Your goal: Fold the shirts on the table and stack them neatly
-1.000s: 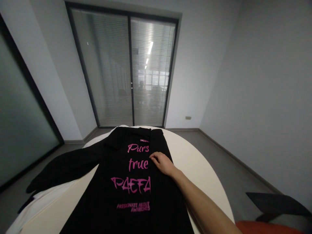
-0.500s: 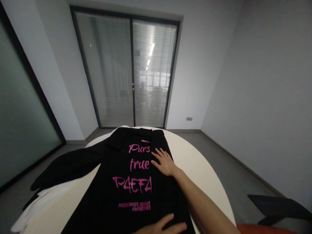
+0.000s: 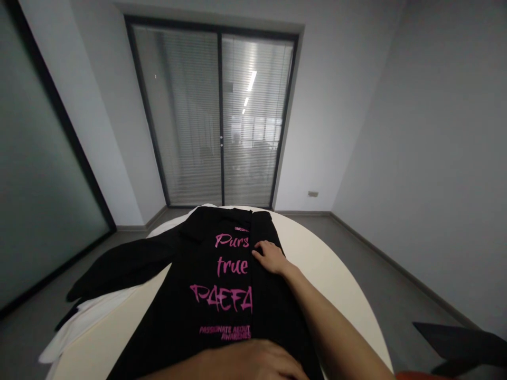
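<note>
A black long-sleeved shirt [image 3: 182, 311] with pink lettering lies spread on a round cream table [image 3: 340, 295]. Its right side is folded inward as a long strip [image 3: 273, 306] that cuts off the ends of the printed lines. My right hand [image 3: 271, 257] rests on the upper part of this strip, fingers bent with the thumb apart; no cloth shows gripped in it. Low in the view, my left hand [image 3: 257, 359] reaches across the shirt below the print, back of the hand up. Its fingers point right, and the bottom edge partly cuts them off.
One black sleeve [image 3: 122, 266] stretches left over a white cloth [image 3: 89, 322] that hangs at the table's edge. A dark chair part [image 3: 459, 340] stands at lower right. Beyond the table are glass doors [image 3: 222, 116] with blinds and grey walls.
My right hand has drawn its spread fingers in, staying on the strip. My left hand has come further into view and moved up over the shirt. The view has shifted slightly.
</note>
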Demonstrator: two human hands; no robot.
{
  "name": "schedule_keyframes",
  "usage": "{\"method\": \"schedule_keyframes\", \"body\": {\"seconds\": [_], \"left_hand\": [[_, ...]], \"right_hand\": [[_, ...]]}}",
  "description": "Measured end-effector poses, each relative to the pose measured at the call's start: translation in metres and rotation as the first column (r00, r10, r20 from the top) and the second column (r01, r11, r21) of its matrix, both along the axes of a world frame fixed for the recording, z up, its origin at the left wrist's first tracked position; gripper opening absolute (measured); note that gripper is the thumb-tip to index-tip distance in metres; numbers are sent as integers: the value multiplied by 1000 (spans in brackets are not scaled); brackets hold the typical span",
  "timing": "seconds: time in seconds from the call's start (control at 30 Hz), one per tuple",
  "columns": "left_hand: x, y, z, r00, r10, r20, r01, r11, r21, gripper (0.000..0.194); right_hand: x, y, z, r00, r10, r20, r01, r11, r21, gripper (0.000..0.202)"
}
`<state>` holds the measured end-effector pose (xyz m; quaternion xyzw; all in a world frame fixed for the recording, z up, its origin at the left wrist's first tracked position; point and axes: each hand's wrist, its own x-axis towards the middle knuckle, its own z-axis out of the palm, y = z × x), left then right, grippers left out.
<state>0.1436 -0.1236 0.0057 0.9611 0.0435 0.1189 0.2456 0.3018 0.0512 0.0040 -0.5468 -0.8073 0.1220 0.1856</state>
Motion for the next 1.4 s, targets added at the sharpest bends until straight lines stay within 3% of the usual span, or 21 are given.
{"method": "schedule_keyframes", "body": {"seconds": [0.03,0.1,0.17,0.2,0.27,0.33,0.43,0.53,0.6,0.7,0.77,0.87,0.93,1.0,1.1,1.2,1.3,1.4], "left_hand": [[-8,9,18,997,68,33,-69,998,12,27],[-28,34,46,912,393,118,-402,913,65,25],[-53,68,58,713,675,188,-701,693,170,24],[-65,86,58,611,761,218,-790,566,235,27],[-90,119,52,419,868,265,-881,317,352,37],[-113,144,44,275,919,282,-891,134,434,52],[-139,164,33,172,946,274,-863,11,505,62],[-156,171,22,98,961,259,-860,-49,507,53],[-163,173,11,76,957,282,-867,-76,492,49],[-169,177,-6,76,939,336,-887,-90,452,47],[-171,180,-13,78,929,362,-913,-79,400,46],[-173,185,-15,56,916,397,-981,-24,193,44],[-177,188,-12,-15,915,404,-1000,-12,-9,41],[-184,193,-8,-119,914,388,-986,-62,-157,42],[-200,199,-2,-272,889,368,-947,-180,-264,52],[-210,203,0,-364,854,372,-908,-238,-344,55],[-209,200,-2,-356,846,398,-905,-205,-373,53],[-200,193,-6,-256,864,434,-933,-104,-344,49]], "right_hand": [[-3,-2,-1,1000,-31,2,31,999,44,33],[-5,-5,-4,998,-60,-5,60,990,124,32],[-5,-8,-8,999,-45,-16,47,986,161,31],[-4,-9,-9,999,-37,-21,40,986,161,31],[-3,-9,-10,999,-31,-38,37,987,156,30],[-2,-7,-9,997,-39,-65,48,988,145,29],[0,-1,-7,989,-36,-145,52,992,112,27],[7,6,-5,961,-81,-263,110,989,96,31],[13,11,-4,938,-214,-273,250,963,103,33],[24,14,-3,878,-458,-136,472,876,96,40],[29,15,-3,851,-523,-49,525,848,77,45],[30,17,-3,876,-482,-13,482,874,67,43],[29,18,-4,889,-458,-4,457,887,69,41],[27,19,-4,890,-456,10,454,888,74,40],[26,19,-6,890,-457,16,454,887,85,40],[27,20,-8,891,-454,18,451,888,87,40],[27,19,-8,890,-455,25,450,886,112,40],[26,18,-4,896,-443,30,430,882,192,39]]}}
